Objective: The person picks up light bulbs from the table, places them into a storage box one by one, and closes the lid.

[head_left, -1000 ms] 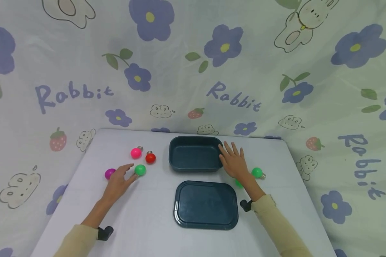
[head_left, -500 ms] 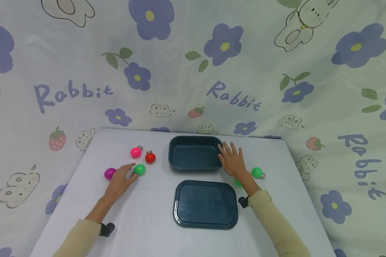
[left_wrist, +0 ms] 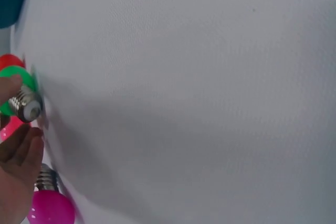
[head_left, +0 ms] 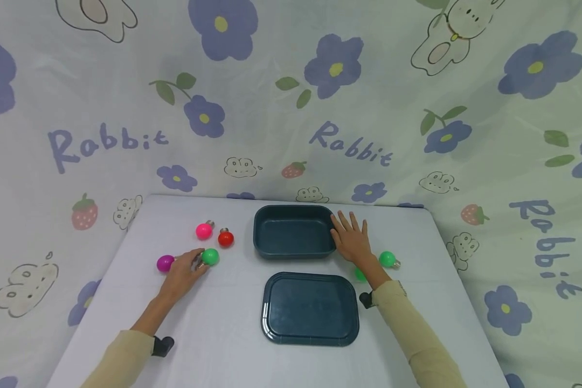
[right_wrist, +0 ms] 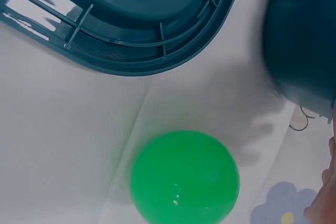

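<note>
My left hand (head_left: 180,276) is at a green light bulb (head_left: 210,256), thumb and index finger on either side of it. In the left wrist view the thumb lies on the green globe, and the bulb's metal screw base (left_wrist: 27,104) points toward the palm. The other fingers are beneath the base. Just left of this hand is a purple bulb (head_left: 165,263). My right hand (head_left: 353,241) rests with spread, straight fingers on the right rim of a dark blue-green box (head_left: 295,254). Its forearm partly covers another green bulb (right_wrist: 184,179).
A matching lid (head_left: 310,312) lies in front of the box. Pink (head_left: 204,231) and red (head_left: 226,238) bulbs lie left of the box. One more green bulb (head_left: 387,259) is right of the right wrist. Patterned cloth (head_left: 271,108) hangs behind the white table (head_left: 223,345).
My left hand's thumb and index finger have closed in around the green bulb, which has barely shifted. The right hand stays at the box's rim, its forearm moved slightly.
</note>
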### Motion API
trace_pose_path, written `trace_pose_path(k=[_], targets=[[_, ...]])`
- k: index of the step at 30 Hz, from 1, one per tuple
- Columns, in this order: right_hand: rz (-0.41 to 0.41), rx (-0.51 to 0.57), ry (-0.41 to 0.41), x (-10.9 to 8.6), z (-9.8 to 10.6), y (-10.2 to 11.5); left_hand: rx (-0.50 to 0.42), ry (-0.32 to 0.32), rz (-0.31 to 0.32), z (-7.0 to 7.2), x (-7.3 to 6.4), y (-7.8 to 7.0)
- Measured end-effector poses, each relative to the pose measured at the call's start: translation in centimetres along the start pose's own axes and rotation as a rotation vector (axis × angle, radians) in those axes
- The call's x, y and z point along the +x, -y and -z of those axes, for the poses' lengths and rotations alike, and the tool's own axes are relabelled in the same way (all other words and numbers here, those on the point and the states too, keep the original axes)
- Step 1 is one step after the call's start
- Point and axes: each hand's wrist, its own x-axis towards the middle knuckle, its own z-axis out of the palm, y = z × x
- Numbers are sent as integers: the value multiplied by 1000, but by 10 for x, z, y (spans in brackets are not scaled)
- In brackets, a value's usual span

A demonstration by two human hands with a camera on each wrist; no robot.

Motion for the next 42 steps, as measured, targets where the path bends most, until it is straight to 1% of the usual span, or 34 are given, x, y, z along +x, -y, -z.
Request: trace_pose_path(k=[8,13,16,18,21,25,29,32,35,38,42], targets=[[-10,-9,-2,2,0,-2,-17,-1,10,-4,5,-1],[-10,-12,-3,4,-1,-1,-15,-11,7,-6,7,0],[-10,-17,1,4,-2,0,-29,-19,0,-6,7,-3],[-13,-18,10,4,-3,0,-39,-22,-11,-6,7,-7],[-17,-11,21,3,-3,0,-62,-35,-44,-6,9,-18],[-15,-21,14,4,-3,0,-85,-81,-145,-8,16,-38],[-13,-41,8,5,-5,-1,-102,-114,-244,-11,28,-62],[-15,-40,10,5,-6,-2,-127,-106,-287,-16,38,-81],[-17,-40,11,5,-6,-3,-146,-87,-316,-25,48,-99],[-21,-36,16,4,-5,-2,-171,-64,-335,-37,58,-116],[-25,-23,36,2,-3,0,-174,-34,-358,-55,70,-133]])
